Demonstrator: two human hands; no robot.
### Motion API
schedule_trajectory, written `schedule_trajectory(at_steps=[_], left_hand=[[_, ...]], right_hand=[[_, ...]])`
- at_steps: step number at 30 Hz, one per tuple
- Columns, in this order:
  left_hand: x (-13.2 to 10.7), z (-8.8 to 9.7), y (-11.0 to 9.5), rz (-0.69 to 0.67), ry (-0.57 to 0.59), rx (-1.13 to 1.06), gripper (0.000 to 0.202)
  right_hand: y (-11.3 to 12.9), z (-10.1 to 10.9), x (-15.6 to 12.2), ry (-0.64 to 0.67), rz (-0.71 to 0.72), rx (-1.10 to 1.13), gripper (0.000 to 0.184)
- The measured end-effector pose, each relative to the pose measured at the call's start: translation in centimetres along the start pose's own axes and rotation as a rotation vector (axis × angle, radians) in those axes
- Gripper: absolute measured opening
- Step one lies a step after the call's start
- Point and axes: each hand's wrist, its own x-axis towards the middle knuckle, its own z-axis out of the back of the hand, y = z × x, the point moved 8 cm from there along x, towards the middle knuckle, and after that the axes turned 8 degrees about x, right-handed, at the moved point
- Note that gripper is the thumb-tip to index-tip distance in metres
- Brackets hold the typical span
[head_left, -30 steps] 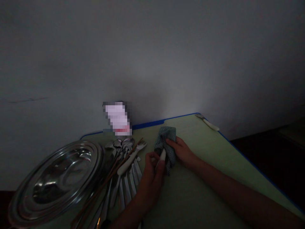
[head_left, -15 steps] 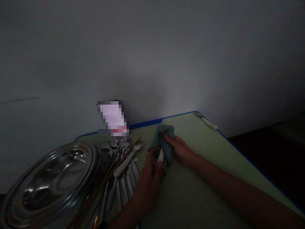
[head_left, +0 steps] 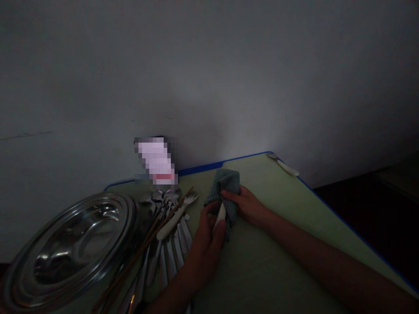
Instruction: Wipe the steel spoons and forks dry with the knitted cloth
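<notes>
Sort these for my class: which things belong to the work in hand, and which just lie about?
Seemingly in use:
grey-green textured cloth, in the right hand
smooth white handle, in the left hand, one end hidden

Seemingly lying about:
white-handled metal fork, far right
second white-handled fork, among silver metal cutlery
thin brown sticks
shiny rounded metal dish
bright rectangular screen

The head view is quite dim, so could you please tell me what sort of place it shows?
Probably a home kitchen or dining corner: a green table by a wall bears shiny metal dishware and a pile of cutlery.
</notes>
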Motion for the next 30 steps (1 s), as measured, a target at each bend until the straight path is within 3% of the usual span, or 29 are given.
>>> schedule_trajectory(at_steps=[13, 30], left_hand=[[-0.3, 0.1, -1.1, -0.104, 0.009, 0.062, 0.055], [0.0, 0.0, -0.8, -0.093, -0.007, 0.122, 0.047]], right_hand=[[0.1, -0.1, 0.0, -0.085, -0.018, 0.084, 0.025], [-0.1, -0.1, 0.1, -0.082, -0.04, 0.108, 0.022]])
